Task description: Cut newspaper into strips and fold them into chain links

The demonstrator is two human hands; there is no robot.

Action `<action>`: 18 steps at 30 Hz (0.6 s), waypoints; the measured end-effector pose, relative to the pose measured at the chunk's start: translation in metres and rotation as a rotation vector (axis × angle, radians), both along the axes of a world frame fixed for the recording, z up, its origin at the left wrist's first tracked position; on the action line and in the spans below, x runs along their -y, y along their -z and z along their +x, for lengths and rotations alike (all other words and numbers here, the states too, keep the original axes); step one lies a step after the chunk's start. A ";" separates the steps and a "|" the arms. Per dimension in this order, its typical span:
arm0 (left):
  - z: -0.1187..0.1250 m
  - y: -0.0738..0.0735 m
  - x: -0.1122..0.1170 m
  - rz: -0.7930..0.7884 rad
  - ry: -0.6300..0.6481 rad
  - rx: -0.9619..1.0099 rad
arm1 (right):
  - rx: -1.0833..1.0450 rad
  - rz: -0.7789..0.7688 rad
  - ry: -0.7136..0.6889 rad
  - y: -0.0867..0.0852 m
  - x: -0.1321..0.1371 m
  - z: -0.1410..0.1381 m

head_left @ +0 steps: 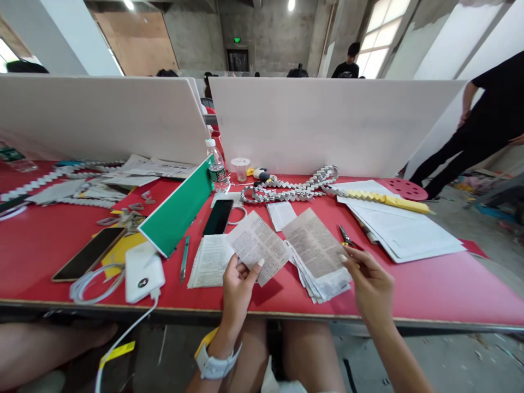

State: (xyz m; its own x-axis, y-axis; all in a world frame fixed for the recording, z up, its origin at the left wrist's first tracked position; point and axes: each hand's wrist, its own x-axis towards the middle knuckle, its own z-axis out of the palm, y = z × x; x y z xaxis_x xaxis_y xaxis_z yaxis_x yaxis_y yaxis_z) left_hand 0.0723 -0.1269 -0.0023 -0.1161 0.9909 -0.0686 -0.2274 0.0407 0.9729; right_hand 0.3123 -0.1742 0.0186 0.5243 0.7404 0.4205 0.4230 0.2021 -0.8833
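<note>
My left hand [237, 286] pinches the near edge of a printed paper slip [258, 245] and holds it lifted above the red table [409, 289]. My right hand [370, 284] grips the near corner of a second printed slip [315, 243], which lies over a stack of similar slips [327, 281]. A further pile of printed sheets [210, 261] rests just left of my left hand. Scissors with yellow handles [347, 240] lie directly behind my right hand.
A folded paper chain [295, 188], black phone [218, 216], water bottle [216, 166], green board [178, 210], pen [184, 257], power bank with cable [143, 273] and white sheets [405, 226] lie on the table. White partitions [327, 123] stand behind. A person in black [487, 123] stands at right.
</note>
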 end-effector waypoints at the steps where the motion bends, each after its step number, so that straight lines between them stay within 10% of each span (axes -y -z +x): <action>1: 0.000 -0.001 0.001 -0.012 0.009 0.003 | 0.096 0.065 0.062 0.000 0.004 0.005; 6: 0.012 0.000 0.006 0.018 0.064 -0.013 | 0.583 0.260 0.062 0.005 0.017 0.018; 11: 0.020 -0.005 0.010 0.097 -0.034 -0.088 | 0.948 0.068 -0.126 0.020 0.016 0.010; 18: 0.050 0.003 0.010 0.091 0.167 -0.189 | 0.850 -0.025 -0.262 0.036 0.021 -0.008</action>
